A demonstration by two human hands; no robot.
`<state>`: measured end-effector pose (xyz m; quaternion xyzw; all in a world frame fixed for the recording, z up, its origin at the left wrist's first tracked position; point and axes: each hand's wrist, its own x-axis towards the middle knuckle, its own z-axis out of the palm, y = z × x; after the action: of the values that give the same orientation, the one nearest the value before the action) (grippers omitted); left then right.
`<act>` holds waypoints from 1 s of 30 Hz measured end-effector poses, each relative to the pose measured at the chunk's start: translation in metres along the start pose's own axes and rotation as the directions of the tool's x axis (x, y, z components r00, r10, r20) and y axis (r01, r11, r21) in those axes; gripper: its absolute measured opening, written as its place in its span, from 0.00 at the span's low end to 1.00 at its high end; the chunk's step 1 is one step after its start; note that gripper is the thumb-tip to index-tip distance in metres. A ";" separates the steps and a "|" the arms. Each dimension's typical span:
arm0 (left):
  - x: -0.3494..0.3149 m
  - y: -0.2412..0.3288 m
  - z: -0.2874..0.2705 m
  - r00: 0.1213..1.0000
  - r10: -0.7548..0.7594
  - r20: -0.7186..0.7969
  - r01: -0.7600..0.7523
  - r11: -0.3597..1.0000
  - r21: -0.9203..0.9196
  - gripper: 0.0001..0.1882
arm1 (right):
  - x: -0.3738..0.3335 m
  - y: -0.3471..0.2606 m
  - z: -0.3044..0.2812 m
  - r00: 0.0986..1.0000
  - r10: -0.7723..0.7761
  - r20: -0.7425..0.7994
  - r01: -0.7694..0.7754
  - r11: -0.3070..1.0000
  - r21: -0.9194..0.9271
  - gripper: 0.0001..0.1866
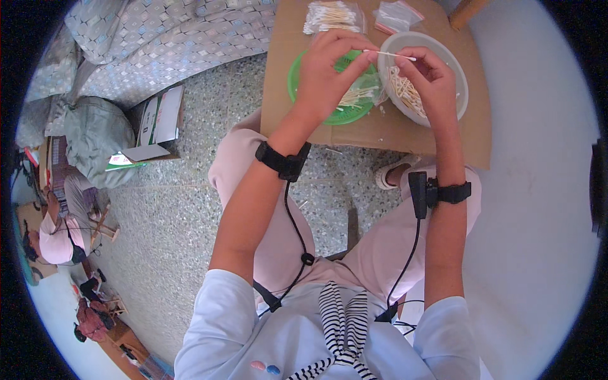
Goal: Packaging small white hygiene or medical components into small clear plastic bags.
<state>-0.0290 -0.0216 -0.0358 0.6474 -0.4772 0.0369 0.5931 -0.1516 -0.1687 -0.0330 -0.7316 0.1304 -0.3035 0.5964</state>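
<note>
A single cotton swab (389, 55) is stretched level between my two hands above the table. The fingertips of my left hand (324, 75) pinch it near its left end. Near its other end, my right hand (436, 77) grips it between thumb and fingers. Under my left hand sits a green plastic basket (294, 81) with cotton swabs (358, 96) and clear plastic in it; my hand covers part of it. A whitish round bowl (462, 68) stands beneath my right hand, holding many loose swabs (404, 90).
On the cardboard-topped table (278, 54), a clear bag of cotton swabs (330, 16) and flat clear bags (398, 16) lie at the far side. A wall (532, 158) runs close on the right. An opened carton (158, 120) is on the floor; another person (60, 237) sits far left.
</note>
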 end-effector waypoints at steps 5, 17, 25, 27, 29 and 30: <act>0.002 -0.001 -0.002 1.000 -0.012 -0.013 0.012 1.000 -0.006 0.07 | 0.001 -0.002 -0.006 0.999 0.052 0.001 -0.052 0.997 0.062 0.08; 0.001 -0.005 -0.002 0.982 0.191 0.006 -0.182 0.926 0.331 0.23 | 0.004 -0.002 -0.020 0.987 0.078 -0.140 -0.044 0.972 0.232 0.11; -0.014 -0.022 0.002 0.874 0.097 0.476 -0.249 0.931 0.268 0.35 | 0.006 0.006 -0.029 0.979 0.183 -0.092 -0.174 0.980 0.102 0.12; -0.014 -0.025 0.004 0.879 0.090 0.469 -0.247 0.926 0.285 0.34 | 0.005 0.006 -0.026 0.976 0.212 -0.045 -0.207 0.973 0.101 0.12; -0.014 -0.028 0.005 0.883 0.081 0.462 -0.244 0.921 0.305 0.33 | 0.004 0.005 -0.022 0.981 0.172 0.093 -0.183 0.977 0.114 0.11; -0.014 -0.028 0.007 0.889 0.088 0.450 -0.234 0.931 0.281 0.31 | 0.004 0.005 -0.022 0.981 0.172 0.093 -0.182 0.977 0.114 0.11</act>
<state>-0.0216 -0.0238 -0.0668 0.6864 -0.6360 0.0216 0.3520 -0.1613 -0.1898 -0.0346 -0.6911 0.1514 -0.2260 0.6696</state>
